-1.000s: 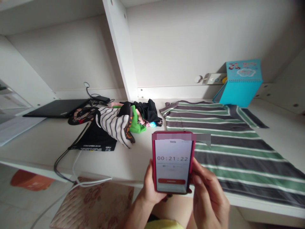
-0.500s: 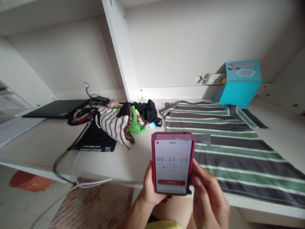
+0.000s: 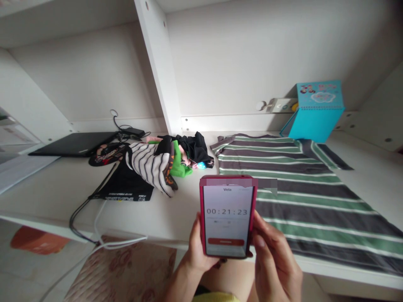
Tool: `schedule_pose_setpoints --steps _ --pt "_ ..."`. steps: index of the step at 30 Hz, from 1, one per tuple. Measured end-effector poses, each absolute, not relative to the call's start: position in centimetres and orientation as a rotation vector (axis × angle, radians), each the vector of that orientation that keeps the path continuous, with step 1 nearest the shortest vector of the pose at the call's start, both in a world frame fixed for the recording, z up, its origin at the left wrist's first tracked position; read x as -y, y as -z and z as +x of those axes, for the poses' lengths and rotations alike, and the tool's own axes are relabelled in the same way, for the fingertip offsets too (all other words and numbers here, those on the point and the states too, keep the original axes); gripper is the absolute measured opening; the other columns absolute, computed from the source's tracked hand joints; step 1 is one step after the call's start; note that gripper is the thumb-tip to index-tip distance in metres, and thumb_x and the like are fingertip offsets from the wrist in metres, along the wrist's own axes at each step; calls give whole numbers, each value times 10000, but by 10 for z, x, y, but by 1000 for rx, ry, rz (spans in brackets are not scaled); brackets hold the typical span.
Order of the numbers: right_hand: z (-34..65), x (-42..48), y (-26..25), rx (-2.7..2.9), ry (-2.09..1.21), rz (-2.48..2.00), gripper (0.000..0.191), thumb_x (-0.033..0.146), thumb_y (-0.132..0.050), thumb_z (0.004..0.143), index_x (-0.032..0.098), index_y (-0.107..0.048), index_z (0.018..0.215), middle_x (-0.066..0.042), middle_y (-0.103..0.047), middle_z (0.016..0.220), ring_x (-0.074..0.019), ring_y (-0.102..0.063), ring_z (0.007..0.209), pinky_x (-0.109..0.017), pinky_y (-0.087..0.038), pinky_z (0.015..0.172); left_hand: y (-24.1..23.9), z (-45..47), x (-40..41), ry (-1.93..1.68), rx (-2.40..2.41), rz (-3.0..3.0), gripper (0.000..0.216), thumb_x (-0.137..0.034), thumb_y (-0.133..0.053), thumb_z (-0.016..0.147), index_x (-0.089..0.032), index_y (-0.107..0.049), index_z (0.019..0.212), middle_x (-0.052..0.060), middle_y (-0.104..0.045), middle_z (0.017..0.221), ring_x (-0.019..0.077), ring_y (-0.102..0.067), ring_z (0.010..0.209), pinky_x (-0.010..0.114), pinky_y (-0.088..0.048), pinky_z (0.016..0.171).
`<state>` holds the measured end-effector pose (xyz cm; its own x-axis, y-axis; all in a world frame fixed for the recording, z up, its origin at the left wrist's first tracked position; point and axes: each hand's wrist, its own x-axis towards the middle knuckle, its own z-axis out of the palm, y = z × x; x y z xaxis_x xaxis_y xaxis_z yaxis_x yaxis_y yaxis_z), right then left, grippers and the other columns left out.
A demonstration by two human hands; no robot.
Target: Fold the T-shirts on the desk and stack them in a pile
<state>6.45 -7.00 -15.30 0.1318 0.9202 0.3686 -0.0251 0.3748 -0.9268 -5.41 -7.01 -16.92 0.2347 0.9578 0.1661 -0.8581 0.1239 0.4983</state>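
A smartphone (image 3: 227, 230) in a dark pink case is held upright near the desk's front edge, its lit screen showing a timer at 00:21:23 and a red button. My left hand (image 3: 198, 251) grips its lower left side, with fingers hidden behind it. Against the lower right edge rest the closed fingers of my right hand (image 3: 277, 260), the thumb bent beside the case. Behind the phone and to its right, a green, grey and white striped shirt (image 3: 283, 184) lies spread flat. Left of the phone is a heap of crumpled clothes, including a black-and-white striped garment (image 3: 151, 165).
A turquoise desk calendar (image 3: 317, 121) stands at the back right beside a power socket (image 3: 281, 105). On the left are a closed black laptop (image 3: 75, 143), a black drawstring bag (image 3: 126, 184) and a white cable (image 3: 122, 242) over the desk edge. A vertical shelf panel (image 3: 157, 67) rises mid-desk.
Almost nothing differs. The view has shifted very slightly; both hands stay at the phone, and the timer reads the same.
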Motion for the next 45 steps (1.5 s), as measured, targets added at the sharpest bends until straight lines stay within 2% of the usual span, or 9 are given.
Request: schedule_pose_setpoints --steps 5,12,20,29,33,39,45 --pt "65 71 152 1247 -848 -957 285 310 -524 865 308 -613 1135 -18 -652 1074 -196 -591 1012 -259 -547 700 169 -55 70 -1329 -209 558 586 -624 -393 828 -196 -617 1159 105 -571 1234 347 -378 1250 531 -269 1027" --pt "82 62 154 1480 -738 -866 336 236 -502 872 316 -577 1190 -2 -644 1123 -156 -648 909 -193 -551 668 172 -55 69 -1310 -217 573 634 -647 -378 816 -185 -586 1197 127 -550 1255 358 -384 1243 539 -310 996" --pt "77 74 149 1414 -732 -1012 340 323 -482 882 275 -555 1211 -10 -610 1181 -186 -583 1051 -286 -501 838 173 -57 70 -1271 -218 608 716 -676 -349 805 -151 -524 1259 157 -528 1270 369 -377 1242 544 -259 1014" --pt "80 73 153 1505 -664 -976 357 305 -456 902 343 -508 1254 36 -559 1248 -157 -554 1082 -278 -453 912 173 -57 69 -1280 -235 615 719 -675 -354 798 -148 -520 1258 150 -535 1261 349 -375 1245 513 -240 1031" --pt "87 68 155 1629 -582 -915 404 255 -466 891 352 -478 1283 42 -547 1265 -150 -570 1070 -239 -489 876 172 -57 69 -1278 -229 610 730 -685 -370 786 -149 -518 1258 145 -540 1255 346 -371 1246 498 -259 1027" --pt "92 65 155 1719 -505 -860 446 212 -474 873 339 -466 1301 15 -568 1241 -196 -591 1055 -276 -534 834 170 -57 68 -1288 -213 640 689 -658 -336 821 -154 -535 1246 129 -547 1252 335 -348 1265 491 -244 1037" --pt "93 64 153 1776 -489 -837 473 190 -448 884 355 -423 1326 22 -547 1259 -180 -571 1082 -271 -527 848 170 -57 68 -1303 -200 668 685 -649 -334 829 -151 -524 1259 127 -561 1234 317 -342 1271 475 -236 1047"
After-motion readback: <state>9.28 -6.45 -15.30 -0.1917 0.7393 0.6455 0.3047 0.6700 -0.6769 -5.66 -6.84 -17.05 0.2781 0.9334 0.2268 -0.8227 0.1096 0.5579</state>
